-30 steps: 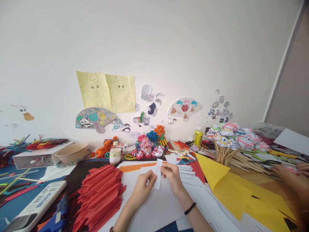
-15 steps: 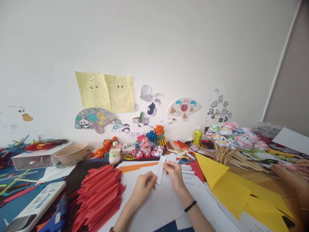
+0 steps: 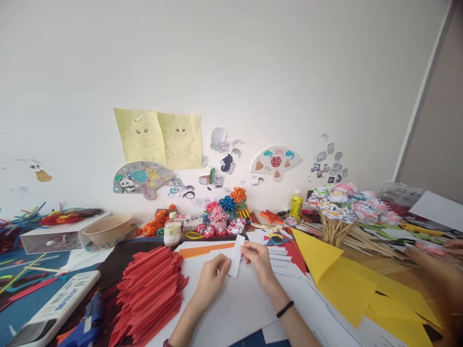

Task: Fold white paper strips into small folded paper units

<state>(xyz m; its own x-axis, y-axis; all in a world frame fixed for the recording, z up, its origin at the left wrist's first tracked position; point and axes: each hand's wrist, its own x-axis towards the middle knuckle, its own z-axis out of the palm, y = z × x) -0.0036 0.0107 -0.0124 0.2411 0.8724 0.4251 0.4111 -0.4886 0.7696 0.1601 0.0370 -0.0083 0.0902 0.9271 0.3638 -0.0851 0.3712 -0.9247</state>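
Tabletop (image 3: 107, 265) on my feed: dark mid-left, blue far left, wood-toned right. Near side, I read left to right: long white case (image 3: 61, 303), blue glue gun (image 3: 87, 323), red folded-paper heap (image 3: 150, 294), white sheets (image 3: 246, 308), overlapping yellow sheets (image 3: 347, 289). Far side: clear-fronted box (image 3: 39, 242), milky bottle (image 3: 172, 234), yellow bottle (image 3: 296, 208), paper-flower bunch (image 3: 342, 207) upright on stems, loose wooden sticks (image 3: 378, 246) just beside.

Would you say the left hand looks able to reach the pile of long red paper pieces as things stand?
Probably yes: only flat white paper seems to lie between the left hand and the pile, though that hand holds the narrow white paper strip.
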